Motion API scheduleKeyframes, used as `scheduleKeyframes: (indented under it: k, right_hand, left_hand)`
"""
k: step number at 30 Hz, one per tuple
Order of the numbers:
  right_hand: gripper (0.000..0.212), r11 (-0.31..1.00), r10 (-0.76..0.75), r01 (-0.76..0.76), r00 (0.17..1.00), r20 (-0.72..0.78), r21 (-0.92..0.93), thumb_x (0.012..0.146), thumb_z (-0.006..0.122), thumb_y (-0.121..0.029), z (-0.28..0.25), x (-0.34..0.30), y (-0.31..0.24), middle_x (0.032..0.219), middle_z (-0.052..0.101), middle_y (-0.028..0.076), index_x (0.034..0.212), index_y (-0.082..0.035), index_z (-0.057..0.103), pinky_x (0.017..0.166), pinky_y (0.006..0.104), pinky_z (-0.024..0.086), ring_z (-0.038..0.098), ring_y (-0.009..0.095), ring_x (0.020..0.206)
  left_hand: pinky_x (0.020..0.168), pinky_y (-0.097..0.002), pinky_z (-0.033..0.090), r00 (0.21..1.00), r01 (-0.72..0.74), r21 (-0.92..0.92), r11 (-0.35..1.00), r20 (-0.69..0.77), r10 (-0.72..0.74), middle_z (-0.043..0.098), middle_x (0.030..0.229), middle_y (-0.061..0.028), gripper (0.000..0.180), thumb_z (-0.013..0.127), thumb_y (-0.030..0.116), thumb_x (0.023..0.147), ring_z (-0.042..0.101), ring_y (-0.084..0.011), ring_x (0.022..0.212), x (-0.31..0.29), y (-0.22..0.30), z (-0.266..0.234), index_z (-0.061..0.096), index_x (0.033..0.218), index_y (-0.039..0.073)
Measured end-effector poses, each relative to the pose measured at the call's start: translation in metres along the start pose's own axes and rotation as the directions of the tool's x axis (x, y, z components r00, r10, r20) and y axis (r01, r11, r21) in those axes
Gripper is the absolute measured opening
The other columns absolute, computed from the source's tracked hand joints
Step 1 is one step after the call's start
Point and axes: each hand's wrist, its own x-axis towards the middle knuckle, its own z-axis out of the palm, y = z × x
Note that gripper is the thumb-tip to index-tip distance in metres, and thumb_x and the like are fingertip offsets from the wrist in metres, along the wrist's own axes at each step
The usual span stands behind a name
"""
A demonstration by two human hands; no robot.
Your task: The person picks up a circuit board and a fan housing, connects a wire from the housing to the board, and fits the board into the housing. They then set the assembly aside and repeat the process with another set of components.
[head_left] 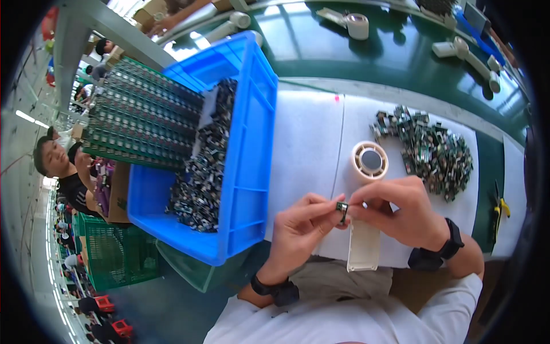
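Between the thumb and index finger of my left hand is a small green circuit board with a metal part on it. My right hand is closed in a pinch, its fingertips against the board's right side; whatever they hold is too small to make out. Below the fingertips lies a long cream plastic piece, running toward my lap. Just beyond my hands is a round cream ring-shaped part with a grey centre. A heap of small circuit boards lies on the white sheet to the right.
On the left, a blue bin holds many loose boards and a stack of green board panels. Yellow-handled pliers lie at the far right. Cream parts rest on the green surface behind. A person is at the left.
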Motion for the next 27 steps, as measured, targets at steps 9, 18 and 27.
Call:
scheduleKeyframes:
  k: [9,18,27]
  right_hand:
    - [0.022,0.987,-0.153,0.153,0.988,-0.011,0.043,0.083,0.079,-0.004,-0.01,-0.003,-0.003,0.091,0.07,0.005,0.104,-0.009,0.076,0.05,0.0237,0.05,0.064,0.012,0.062]
    - [0.026,0.993,-0.11,0.108,0.993,0.048,0.048,0.082,0.078,0.001,-0.01,-0.001,-0.005,0.094,0.069,0.005,0.105,-0.009,0.077,0.061,0.025,0.054,0.066,0.011,0.069]
    - [0.021,0.975,0.015,-0.04,0.993,0.115,0.217,0.081,0.078,0.001,-0.017,-0.001,-0.007,0.088,0.072,0.004,0.1,-0.008,0.078,0.061,0.0226,0.051,0.065,0.007,0.071]
  left_hand:
    - [0.088,-0.0303,0.058,0.998,0.004,0.065,0.998,-0.07,0.0,0.062,0.111,-0.0098,0.032,0.061,-0.006,0.096,0.067,-0.018,0.1,-0.001,0.001,0.008,0.065,0.128,-0.002]
    - [0.087,-0.029,0.057,0.994,-0.023,0.167,0.986,-0.103,0.041,0.063,0.112,-0.0099,0.033,0.061,-0.005,0.097,0.066,-0.0166,0.099,0.002,0.004,0.016,0.064,0.129,-0.001]
    - [0.086,-0.0281,0.056,0.995,-0.057,0.291,0.955,-0.066,0.08,0.062,0.113,-0.0092,0.033,0.061,-0.005,0.097,0.066,-0.016,0.099,0.0,0.004,0.023,0.064,0.129,-0.001]
